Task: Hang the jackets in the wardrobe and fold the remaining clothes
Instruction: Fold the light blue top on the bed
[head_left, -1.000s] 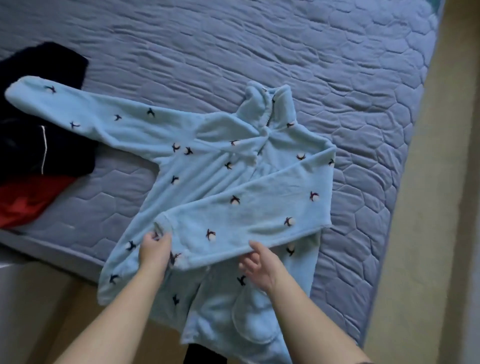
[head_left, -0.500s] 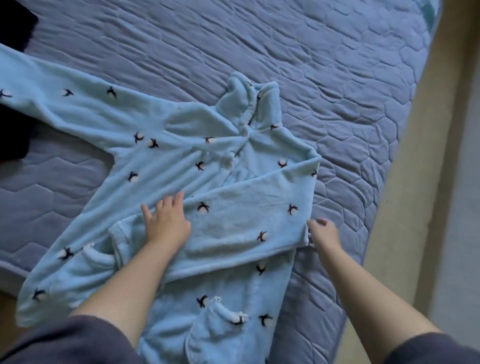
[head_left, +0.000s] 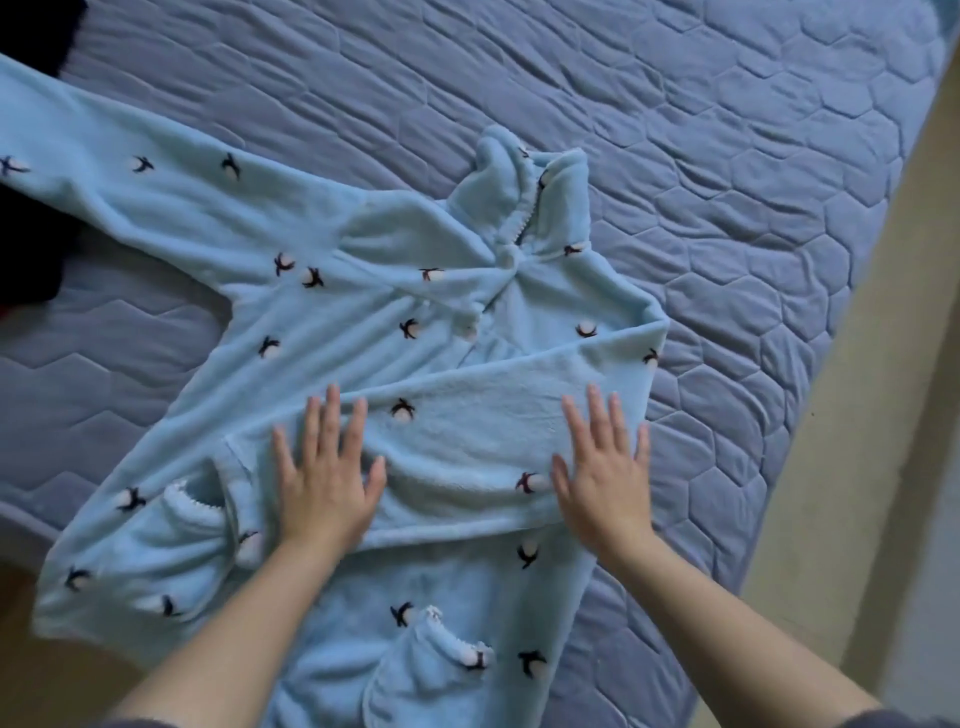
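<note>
Head view cuts off the light blue fleece top (head_left: 389, 312) at two edges: its outstretched sleeve (head_left: 130, 171) runs out of the picture on the left, and its hem drops past the bottom edge, so neither end shows. A dark garment (head_left: 31, 260) lies partly under that sleeve at the left edge, too cropped and shadowed to identify. The hem's lower left corner reaches past the near edge of the bed, and motion blur softens the cloth there. Both forearms come in from the bottom of the picture, with grey sleeve cuffs barely visible at the frame's edge. The left hand (head_left: 324, 478) lies palm down on the folded sleeve (head_left: 467, 436) close to its cuff, fingers straight and spread apart. The right hand (head_left: 602, 478) lies palm down on the same sleeve nearer the shoulder side, fingers straight and slightly fanned; neither hand grips any cloth. The top lies front up on the blue quilted bed cover (head_left: 675, 130), its collar (head_left: 524, 197) pointing away from the person toward the far side of the bed and its long axis running from collar to hem, leaning a little to the left as it nears the person. The folded sleeve crosses the chest from the right shoulder leftward, ending just beside a front pocket (head_left: 192, 514); a second pocket (head_left: 426, 670) sits lower, near the bottom edge. A pale floor (head_left: 857, 467) borders the bed on the right.
</note>
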